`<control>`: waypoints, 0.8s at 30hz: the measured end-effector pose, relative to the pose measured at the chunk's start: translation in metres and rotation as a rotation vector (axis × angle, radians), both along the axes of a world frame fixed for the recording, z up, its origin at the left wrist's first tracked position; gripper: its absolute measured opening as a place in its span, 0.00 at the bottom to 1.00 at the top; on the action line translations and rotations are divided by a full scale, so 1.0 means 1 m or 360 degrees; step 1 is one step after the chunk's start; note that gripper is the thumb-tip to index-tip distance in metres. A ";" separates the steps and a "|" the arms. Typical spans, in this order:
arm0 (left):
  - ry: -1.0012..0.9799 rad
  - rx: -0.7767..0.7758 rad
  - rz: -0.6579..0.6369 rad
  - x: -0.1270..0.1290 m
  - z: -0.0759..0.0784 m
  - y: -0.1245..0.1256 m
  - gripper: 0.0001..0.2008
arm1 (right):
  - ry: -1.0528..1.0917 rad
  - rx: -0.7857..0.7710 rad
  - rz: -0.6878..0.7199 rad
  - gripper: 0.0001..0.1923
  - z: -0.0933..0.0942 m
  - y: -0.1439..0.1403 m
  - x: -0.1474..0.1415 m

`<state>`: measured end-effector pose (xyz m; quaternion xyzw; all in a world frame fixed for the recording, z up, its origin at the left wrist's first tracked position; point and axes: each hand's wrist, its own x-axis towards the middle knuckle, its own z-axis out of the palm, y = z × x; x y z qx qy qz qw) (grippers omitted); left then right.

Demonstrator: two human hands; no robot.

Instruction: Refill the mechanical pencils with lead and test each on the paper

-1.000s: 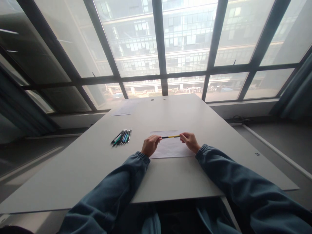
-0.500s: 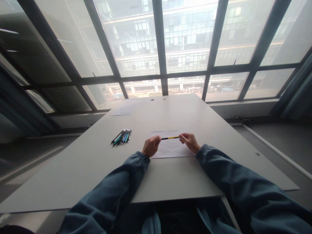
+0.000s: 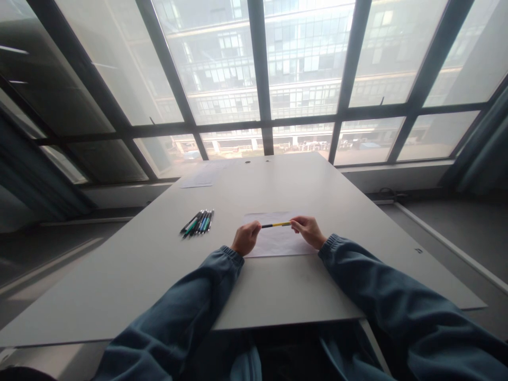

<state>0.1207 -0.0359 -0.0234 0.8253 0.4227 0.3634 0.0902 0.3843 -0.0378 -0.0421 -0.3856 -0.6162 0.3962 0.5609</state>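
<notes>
We see both hands pinching one slim yellow-and-black pen (image 3: 276, 225), each at an end. The fingertips of the left hand (image 3: 246, 238) are closed on the dark end, the remaining fingers curled into a loose fist. The fingertips of the right hand (image 3: 308, 231) are closed on the yellow end, the knuckles turned toward us. The pen lies level between the two hands, running left to right, just above a white sheet of paper (image 3: 278, 243); we cannot tell whether it touches the sheet. The sheet lies flat on the pale grey tabletop (image 3: 159, 275), and both wrists rest at its near corners. Dark blue-grey sleeves with gathered cuffs (image 3: 228, 259) cover both forearms, which cross the near edge of the table.

To the left of the hands, well apart from them, we see a small cluster of dark pens with green and blue accents (image 3: 197, 223) lying side by side on the tabletop. Farther back on the left lies another pale sheet (image 3: 198, 180), near the far edge. Beyond the table stands a wall of large windows with dark frames (image 3: 260, 79), and a teal curtain (image 3: 486, 148) hangs at the right.
</notes>
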 end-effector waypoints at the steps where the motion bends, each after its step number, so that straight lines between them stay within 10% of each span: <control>1: -0.0036 -0.0012 -0.0031 0.000 0.000 0.000 0.20 | 0.0000 0.0002 -0.0001 0.19 0.000 0.000 0.000; 24: -0.0310 0.0012 -0.0048 0.005 -0.003 0.008 0.17 | 0.0079 0.0021 -0.0082 0.17 -0.002 0.003 0.000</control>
